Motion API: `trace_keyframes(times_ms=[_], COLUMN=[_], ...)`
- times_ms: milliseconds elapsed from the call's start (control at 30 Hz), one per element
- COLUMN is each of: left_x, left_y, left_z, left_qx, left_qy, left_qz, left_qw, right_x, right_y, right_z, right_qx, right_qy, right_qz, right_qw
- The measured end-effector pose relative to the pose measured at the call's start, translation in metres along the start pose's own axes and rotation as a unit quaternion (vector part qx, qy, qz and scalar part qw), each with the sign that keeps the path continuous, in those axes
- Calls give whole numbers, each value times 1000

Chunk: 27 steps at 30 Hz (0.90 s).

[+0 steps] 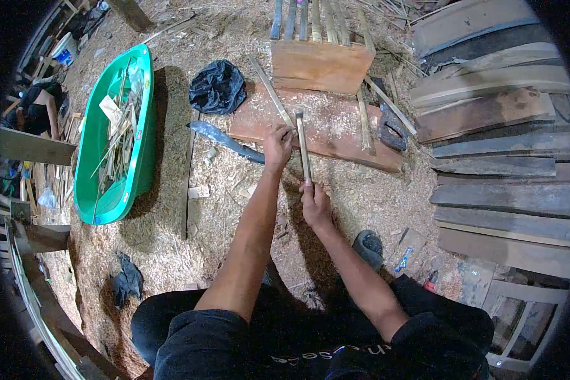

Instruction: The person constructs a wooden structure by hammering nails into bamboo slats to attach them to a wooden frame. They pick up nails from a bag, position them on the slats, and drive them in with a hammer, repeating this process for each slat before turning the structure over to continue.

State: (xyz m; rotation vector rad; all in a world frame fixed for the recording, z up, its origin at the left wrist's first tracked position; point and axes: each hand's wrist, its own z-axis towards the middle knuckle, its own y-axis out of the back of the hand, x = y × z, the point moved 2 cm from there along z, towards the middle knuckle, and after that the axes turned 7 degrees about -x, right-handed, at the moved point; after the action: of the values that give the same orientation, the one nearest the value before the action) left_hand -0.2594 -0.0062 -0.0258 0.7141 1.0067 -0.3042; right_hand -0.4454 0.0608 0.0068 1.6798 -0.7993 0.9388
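Note:
My right hand (316, 206) grips a hammer (304, 152) low on its handle, the head raised near my left hand. Fingers pinched, my left hand (277, 149) is at the near end of a thin wooden strip (270, 90); I cannot tell what lies between the fingertips. The strip slants over a reddish-brown board (335, 133) strewn with wood chips. On the board's far side stands a wooden panel (323, 66) with several slats (316, 22) extending from it. Another narrow strip (365, 120) lies across the board's right part.
A green plastic tub (147, 120) with wood scraps stands left. Near the board are a black plastic bag (218, 87), a bluish curved strip (227, 140) and a dark handle-shaped tool (392, 130). Planks (494, 149) line the right side. A person (41, 107) crouches far left.

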Motion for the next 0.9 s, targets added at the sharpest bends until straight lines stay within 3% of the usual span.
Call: trace_keyframes(times_ms=[233, 333, 500, 600, 700, 800, 900], left_x=[-1, 2, 1, -1, 1, 7, 6], left_y=[0, -2, -1, 1, 0, -2, -3], left_z=[-2, -2, -2, -1, -1, -2, -2], left_qx=[-1, -5, -3, 4, 13, -2, 6], left_qy=[-2, -4, -6, 1, 8, -2, -1], left_qz=[0, -5, -8, -6, -4, -12, -8], left_qw=[1000, 1000, 1000, 1000, 1000, 1000, 1000], right_x=[-4, -6, 15, -1, -9, 21, 0], right_y=[-4, -3, 2, -5, -6, 5, -2], right_z=[-6, -7, -11, -7, -6, -11, -8], right_qx=[-17, -22, -22, -23, -15, -17, 0], right_qy=[46, 61, 60, 80, 31, 22, 22], right_qz=[53, -56, 82, 1, 4, 86, 18], right_qw=[997, 996, 995, 997, 999, 996, 1000])
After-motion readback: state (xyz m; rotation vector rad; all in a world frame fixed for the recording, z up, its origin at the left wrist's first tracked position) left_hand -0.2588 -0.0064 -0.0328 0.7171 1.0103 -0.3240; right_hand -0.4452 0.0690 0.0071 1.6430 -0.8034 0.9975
